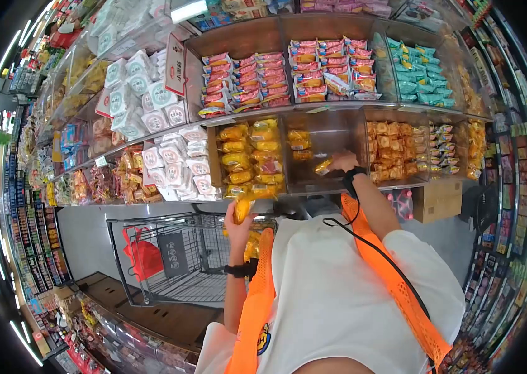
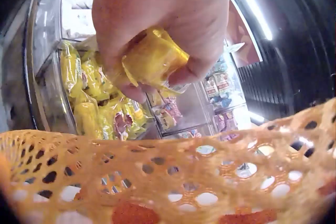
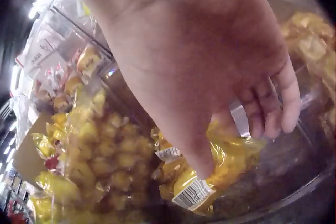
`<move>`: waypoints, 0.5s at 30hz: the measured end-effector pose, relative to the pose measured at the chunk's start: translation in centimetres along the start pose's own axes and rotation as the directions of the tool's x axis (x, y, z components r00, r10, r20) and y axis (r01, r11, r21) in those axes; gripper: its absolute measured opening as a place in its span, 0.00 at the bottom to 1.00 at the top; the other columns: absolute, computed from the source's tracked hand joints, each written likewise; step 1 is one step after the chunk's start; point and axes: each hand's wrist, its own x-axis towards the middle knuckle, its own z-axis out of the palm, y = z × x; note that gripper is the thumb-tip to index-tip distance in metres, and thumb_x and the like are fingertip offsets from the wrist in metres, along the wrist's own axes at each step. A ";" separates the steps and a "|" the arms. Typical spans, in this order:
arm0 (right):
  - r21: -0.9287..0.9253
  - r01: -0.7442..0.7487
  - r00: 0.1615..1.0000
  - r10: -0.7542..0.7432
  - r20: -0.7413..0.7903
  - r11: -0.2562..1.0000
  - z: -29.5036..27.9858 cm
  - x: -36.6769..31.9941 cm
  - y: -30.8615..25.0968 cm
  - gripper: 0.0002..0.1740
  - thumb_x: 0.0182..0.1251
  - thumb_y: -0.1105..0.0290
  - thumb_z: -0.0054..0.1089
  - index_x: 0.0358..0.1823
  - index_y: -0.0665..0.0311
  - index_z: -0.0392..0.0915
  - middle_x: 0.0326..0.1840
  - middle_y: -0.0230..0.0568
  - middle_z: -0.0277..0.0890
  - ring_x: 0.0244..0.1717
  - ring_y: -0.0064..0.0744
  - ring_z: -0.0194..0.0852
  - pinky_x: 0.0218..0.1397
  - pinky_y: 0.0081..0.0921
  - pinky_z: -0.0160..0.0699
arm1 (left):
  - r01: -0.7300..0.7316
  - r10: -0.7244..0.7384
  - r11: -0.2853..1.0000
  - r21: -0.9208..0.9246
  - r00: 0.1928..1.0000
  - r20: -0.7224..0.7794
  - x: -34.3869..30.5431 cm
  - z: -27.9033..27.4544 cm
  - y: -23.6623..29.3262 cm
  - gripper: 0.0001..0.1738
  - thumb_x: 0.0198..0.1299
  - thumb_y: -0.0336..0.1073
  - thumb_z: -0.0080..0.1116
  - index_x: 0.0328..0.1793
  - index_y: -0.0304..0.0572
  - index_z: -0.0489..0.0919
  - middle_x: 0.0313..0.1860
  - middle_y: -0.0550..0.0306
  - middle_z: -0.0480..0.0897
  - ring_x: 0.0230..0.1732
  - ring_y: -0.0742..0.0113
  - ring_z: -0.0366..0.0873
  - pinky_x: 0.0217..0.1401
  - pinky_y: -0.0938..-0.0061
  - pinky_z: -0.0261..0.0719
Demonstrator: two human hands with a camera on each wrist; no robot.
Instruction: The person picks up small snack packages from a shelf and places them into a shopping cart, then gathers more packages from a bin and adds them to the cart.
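Note:
My left hand [image 1: 238, 232] grips a yellow wrapped packet [image 1: 242, 209] in front of the lower shelf, above the cart's side; in the left wrist view the packet [image 2: 153, 58] sits between thumb and fingers. Inside a mostly bare lower bin, my right hand [image 1: 344, 162] holds another yellow packet [image 1: 323, 166] near the bin's front. The right wrist view shows the thumb on this packet [image 3: 220, 169], by its barcode end. A short stack of similar packets [image 1: 299, 144] lies at that bin's left side. The neighbouring bin holds rows of yellow packets [image 1: 235, 160].
A wire shopping cart [image 1: 198, 268] with a red bag [image 1: 143, 254] stands below left. Upper bins hold pink packets [image 1: 248, 81] and teal packets [image 1: 422, 71]. White packets [image 1: 173, 165] fill the lower left, orange ones [image 1: 391, 149] the right. A cardboard box [image 1: 441, 201] sits below the shelf.

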 end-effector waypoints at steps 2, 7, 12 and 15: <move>0.045 0.074 0.997 -0.074 0.006 0.996 1.1 0.9 -0.5 0.31 0.49 0.46 0.69 0.51 0.58 0.84 0.52 0.47 0.84 0.55 0.45 0.82 0.56 0.40 0.82 | 0.083 -0.082 0.996 0.030 0.997 -0.014 -0.5 -0.6 -0.1 0.29 0.55 0.15 0.54 0.66 0.32 0.70 0.56 0.55 0.78 0.53 0.65 0.79 0.51 0.68 0.87; 0.056 0.177 0.984 -0.177 0.005 0.983 4.5 6.3 -2.6 0.27 0.50 0.50 0.67 0.44 0.64 0.86 0.40 0.49 0.86 0.42 0.36 0.86 0.43 0.35 0.85 | 0.135 -0.119 0.983 0.122 0.985 -0.127 -1.2 -0.4 0.0 0.29 0.53 0.17 0.61 0.64 0.32 0.72 0.54 0.56 0.77 0.54 0.68 0.76 0.58 0.75 0.75; 0.620 0.111 0.990 -0.140 -0.002 0.776 11.8 10.7 -4.1 0.23 0.61 0.54 0.65 0.51 0.63 0.80 0.35 0.39 0.83 0.33 0.27 0.83 0.37 0.29 0.85 | 0.208 -0.179 0.965 0.157 0.967 -0.184 -1.1 0.1 0.3 0.30 0.55 0.18 0.62 0.66 0.30 0.71 0.55 0.56 0.78 0.53 0.70 0.76 0.57 0.76 0.75; 0.893 -0.162 0.979 -0.043 0.198 0.419 11.9 10.9 -5.6 0.16 0.66 0.62 0.63 0.51 0.61 0.79 0.37 0.35 0.82 0.32 0.28 0.82 0.35 0.28 0.84 | 0.213 -0.182 0.963 0.163 0.966 -0.185 -0.8 0.9 0.8 0.30 0.55 0.18 0.61 0.66 0.30 0.71 0.55 0.54 0.78 0.53 0.70 0.76 0.57 0.77 0.75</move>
